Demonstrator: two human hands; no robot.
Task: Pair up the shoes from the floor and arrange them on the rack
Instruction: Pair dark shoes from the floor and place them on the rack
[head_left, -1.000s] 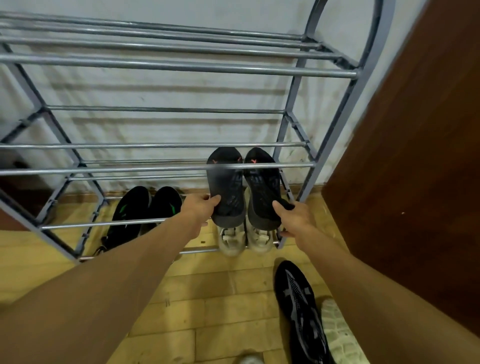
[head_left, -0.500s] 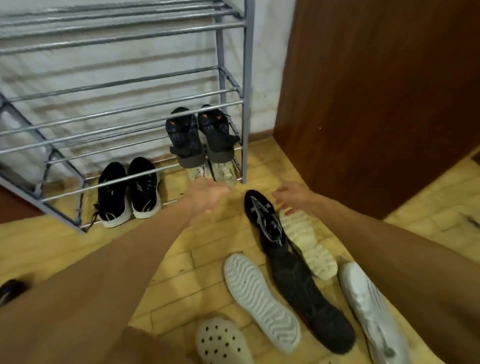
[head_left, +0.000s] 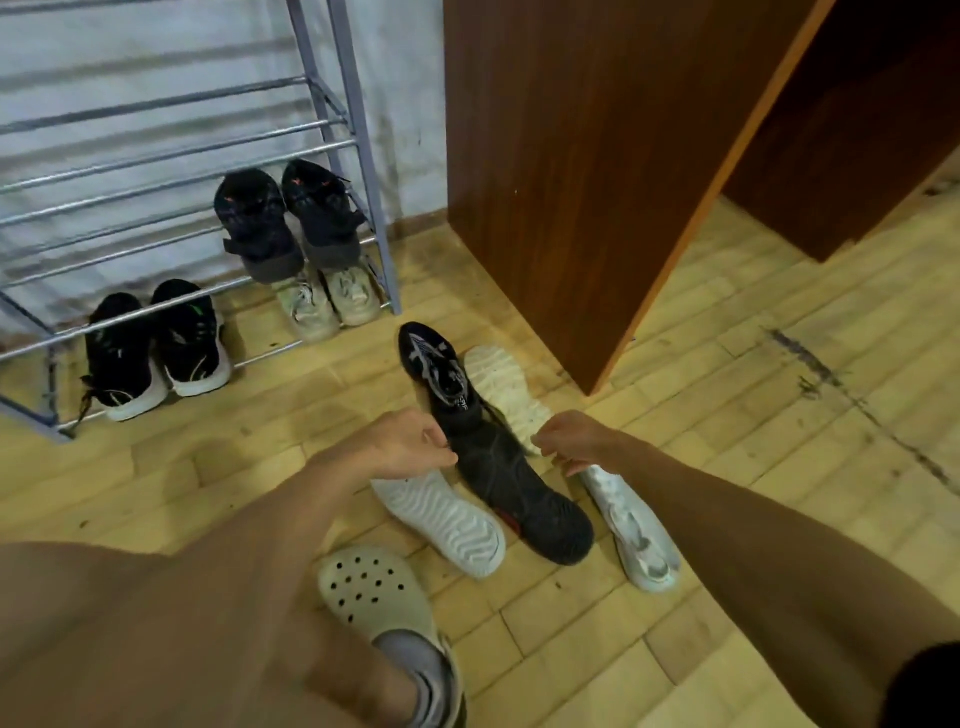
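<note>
On the wood floor (head_left: 727, 467), both curled hands' grips around the black shoe (head_left: 498, 467) stay unclear

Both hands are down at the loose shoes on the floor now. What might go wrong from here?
1. The left hand and right hand flank two black shoes lying end to end; grabbing white shoes beside them would mismatch.
2. A white shoe lies sole-up, hiding its match.
3. Loose laces may snag.

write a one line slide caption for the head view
Both hands, left and right, reach for black shoes on the floor, three pairs already on the rack.
</note>
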